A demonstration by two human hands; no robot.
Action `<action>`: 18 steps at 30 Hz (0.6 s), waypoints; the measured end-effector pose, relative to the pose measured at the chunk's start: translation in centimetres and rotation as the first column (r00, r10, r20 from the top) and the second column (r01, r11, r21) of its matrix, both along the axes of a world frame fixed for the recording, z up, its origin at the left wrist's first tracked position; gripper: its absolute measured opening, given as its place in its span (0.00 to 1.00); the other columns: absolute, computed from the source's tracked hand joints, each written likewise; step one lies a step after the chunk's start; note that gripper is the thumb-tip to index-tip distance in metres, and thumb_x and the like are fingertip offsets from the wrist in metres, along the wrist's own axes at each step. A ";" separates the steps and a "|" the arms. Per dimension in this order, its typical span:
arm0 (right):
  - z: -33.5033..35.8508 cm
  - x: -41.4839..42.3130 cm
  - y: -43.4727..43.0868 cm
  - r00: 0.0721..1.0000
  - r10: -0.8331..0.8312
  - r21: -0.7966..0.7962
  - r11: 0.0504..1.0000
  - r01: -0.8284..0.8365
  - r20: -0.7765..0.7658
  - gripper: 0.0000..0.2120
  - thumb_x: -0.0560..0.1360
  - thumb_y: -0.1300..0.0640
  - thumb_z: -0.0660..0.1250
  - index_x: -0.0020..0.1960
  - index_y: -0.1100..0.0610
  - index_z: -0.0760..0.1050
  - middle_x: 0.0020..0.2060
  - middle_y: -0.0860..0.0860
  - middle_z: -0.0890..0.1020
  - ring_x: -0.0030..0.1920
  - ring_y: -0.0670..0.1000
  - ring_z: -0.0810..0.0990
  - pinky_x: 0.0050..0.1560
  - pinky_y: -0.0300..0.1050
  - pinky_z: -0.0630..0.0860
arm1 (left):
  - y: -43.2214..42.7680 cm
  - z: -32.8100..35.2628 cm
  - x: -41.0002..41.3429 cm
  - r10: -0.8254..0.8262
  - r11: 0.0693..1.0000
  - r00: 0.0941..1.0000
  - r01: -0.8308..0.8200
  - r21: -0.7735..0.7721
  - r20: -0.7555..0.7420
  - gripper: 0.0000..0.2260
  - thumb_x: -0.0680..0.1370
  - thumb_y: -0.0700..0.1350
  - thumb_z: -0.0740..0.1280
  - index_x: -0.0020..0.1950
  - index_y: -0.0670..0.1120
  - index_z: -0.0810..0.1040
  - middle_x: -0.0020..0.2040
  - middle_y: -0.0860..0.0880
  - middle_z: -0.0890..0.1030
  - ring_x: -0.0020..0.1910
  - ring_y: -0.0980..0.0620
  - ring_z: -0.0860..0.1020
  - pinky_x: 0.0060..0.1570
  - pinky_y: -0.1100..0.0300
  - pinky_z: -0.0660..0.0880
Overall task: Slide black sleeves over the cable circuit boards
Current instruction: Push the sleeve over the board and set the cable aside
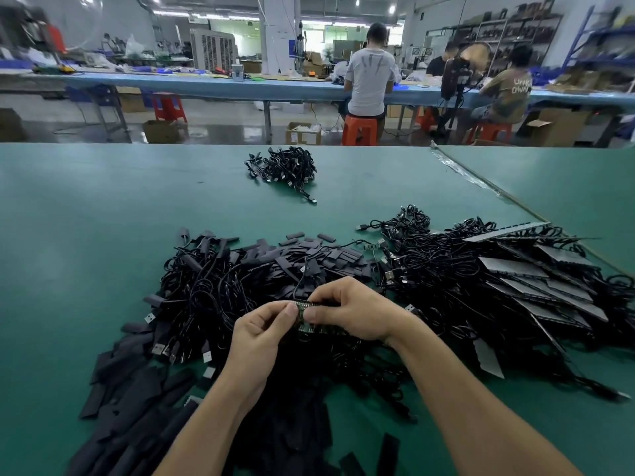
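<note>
Head view, layout: You have the loose black sleeves point(319, 255) heaped just past your hands and the tangled cables point(446, 269) to your right on the green table point(86, 235). I judge this keeps both stocks within easy reach.
Head view, far bundle: A small cable bundle point(283, 166) lies well apart from the rest, probably set aside as a separate lot.
Head view, task's thing: The circuit board point(302, 309) is lifted above the pile between your two hands, in plain sight for lining up.
Left hand: Your left hand point(261, 331) has its fingers curled and pinches the board's left end between thumb and forefinger.
Right hand: Your right hand point(357, 310) is curled the same way and pinches the board's right part.
Sleeve: A black sleeve point(299, 291) seems to sit on the cable just above the board. I cannot tell whether it has started over the board.
</note>
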State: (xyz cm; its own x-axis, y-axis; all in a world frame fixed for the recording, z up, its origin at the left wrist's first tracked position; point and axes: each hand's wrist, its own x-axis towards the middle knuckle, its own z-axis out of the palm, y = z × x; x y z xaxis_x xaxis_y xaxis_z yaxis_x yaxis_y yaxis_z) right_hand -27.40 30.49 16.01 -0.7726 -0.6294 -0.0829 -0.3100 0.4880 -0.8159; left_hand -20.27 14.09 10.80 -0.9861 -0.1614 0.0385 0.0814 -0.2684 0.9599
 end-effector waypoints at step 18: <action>3.0 3.7 -3.4 0.852 -0.099 0.181 0.958 0.221 -0.514 0.15 0.75 0.39 0.68 0.55 0.47 0.79 0.48 0.45 0.84 0.51 0.49 0.80 0.55 0.52 0.76 | -0.5 -0.7 0.1 0.099 0.981 0.994 -0.090 0.173 -0.042 0.05 0.73 0.44 0.71 0.45 0.45 0.86 0.42 0.42 0.84 0.40 0.48 0.82 0.40 0.59 0.80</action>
